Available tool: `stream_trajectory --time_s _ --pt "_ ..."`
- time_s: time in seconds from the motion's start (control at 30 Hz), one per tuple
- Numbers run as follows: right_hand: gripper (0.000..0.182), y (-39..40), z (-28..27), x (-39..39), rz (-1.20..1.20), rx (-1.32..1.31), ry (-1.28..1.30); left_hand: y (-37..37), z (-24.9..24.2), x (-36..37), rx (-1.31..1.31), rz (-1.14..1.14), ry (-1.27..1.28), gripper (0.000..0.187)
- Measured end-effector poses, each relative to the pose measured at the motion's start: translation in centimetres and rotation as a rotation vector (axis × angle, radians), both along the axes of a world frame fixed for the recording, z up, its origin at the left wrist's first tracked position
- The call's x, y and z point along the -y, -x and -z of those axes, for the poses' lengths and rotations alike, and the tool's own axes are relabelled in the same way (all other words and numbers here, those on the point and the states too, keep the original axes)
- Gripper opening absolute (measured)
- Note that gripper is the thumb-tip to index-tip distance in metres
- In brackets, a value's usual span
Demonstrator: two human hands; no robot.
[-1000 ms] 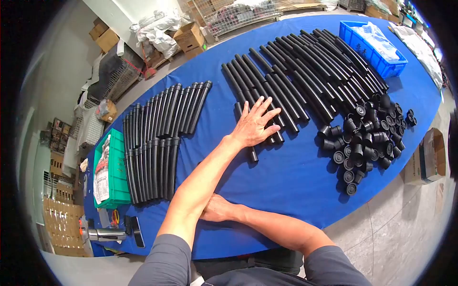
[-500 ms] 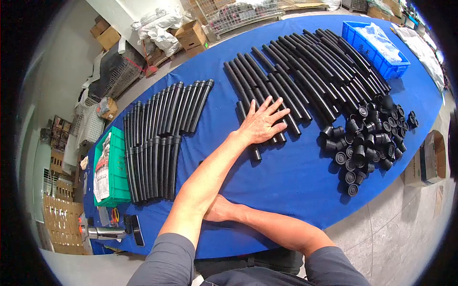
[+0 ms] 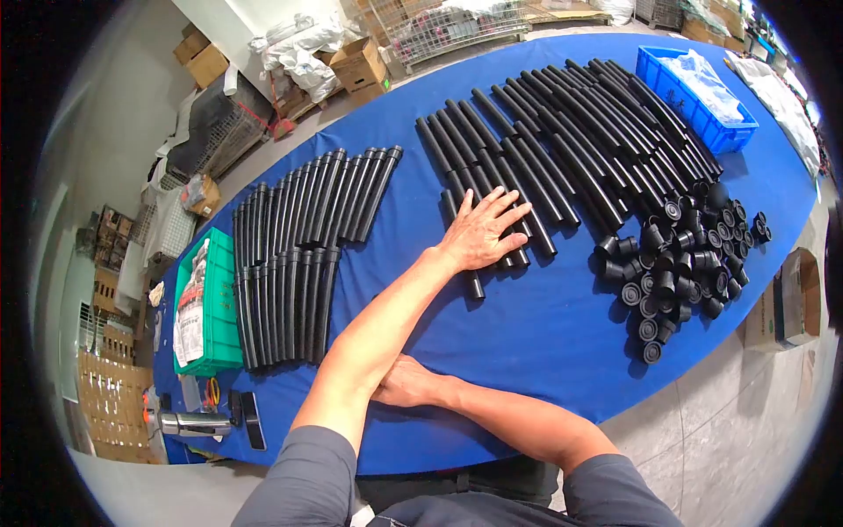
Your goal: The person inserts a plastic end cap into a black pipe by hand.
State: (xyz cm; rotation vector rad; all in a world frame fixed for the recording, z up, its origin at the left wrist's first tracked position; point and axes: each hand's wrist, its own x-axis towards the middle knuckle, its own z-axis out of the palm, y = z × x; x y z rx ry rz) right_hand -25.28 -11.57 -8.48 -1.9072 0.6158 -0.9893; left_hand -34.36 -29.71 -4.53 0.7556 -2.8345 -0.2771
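I saw little change: the left grip (image 3: 481, 234) lay spread on the tubes (image 3: 575, 145), leaving them unmoved; the right grip (image 3: 407, 381), partly behind the left arm (image 3: 373, 338), I couldn't tell.

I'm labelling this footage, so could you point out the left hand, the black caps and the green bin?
Left hand (image 3: 481, 239): head view, on the back of the hand.
Black caps (image 3: 684, 263): head view, on a cap near the middle of the heap.
Green bin (image 3: 225, 307): head view, on its long side wall.
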Motion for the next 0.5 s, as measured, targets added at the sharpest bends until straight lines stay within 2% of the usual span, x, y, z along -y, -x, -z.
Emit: stream_trajectory --time_s 0.07,0.17,0.4,0.5 --pt "0.043 -0.1 0.1 0.1 -0.066 -0.118 -0.073 -0.1 0.3 0.1 0.019 0.004 0.036 0.059" --pt "0.043 -0.3 0.1 -0.1 0.025 -0.009 -0.011 -0.2 0.5 -0.4 -0.042 0.025 0.063 0.059" --pt "0.039 0.3 -0.5 -0.1 -0.002 0.001 0.047 -0.5 0.1 -0.7 -0.106 0.046 -0.022 0.062" --pt "0.037 -0.6 0.4 0.0 0.027 0.030 0.056 0.2 0.2 0.0 -0.178 0.010 0.163 0.067"
